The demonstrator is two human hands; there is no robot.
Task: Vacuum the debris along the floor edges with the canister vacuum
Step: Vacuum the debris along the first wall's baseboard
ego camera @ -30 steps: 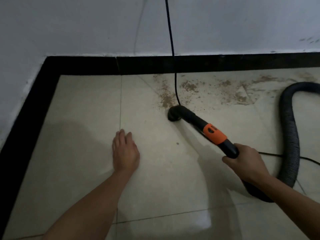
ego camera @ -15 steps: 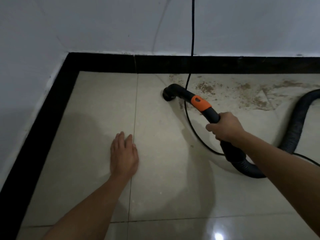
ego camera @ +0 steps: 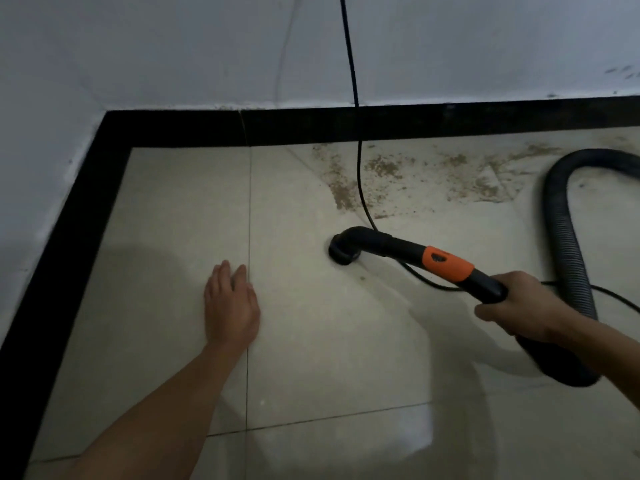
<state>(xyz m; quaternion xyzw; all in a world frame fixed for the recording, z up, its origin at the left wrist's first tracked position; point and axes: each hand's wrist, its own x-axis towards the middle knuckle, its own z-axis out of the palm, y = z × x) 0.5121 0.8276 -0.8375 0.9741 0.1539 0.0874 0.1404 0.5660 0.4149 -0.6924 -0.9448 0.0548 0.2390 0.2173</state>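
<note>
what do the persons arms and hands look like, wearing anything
Both forearms are bare as far as the picture shows: no sleeves reach into view. The left hand and the right hand have no gloves. No watch, bracelet or ring can be seen on the sides facing the camera. The light is dim, so fine marks cannot be told.

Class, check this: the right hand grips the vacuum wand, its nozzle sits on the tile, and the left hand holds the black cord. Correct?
Not quite. In the head view the left hand lies flat on the tile, holding nothing; the black cord hangs apart from it. The rest stands.
</note>
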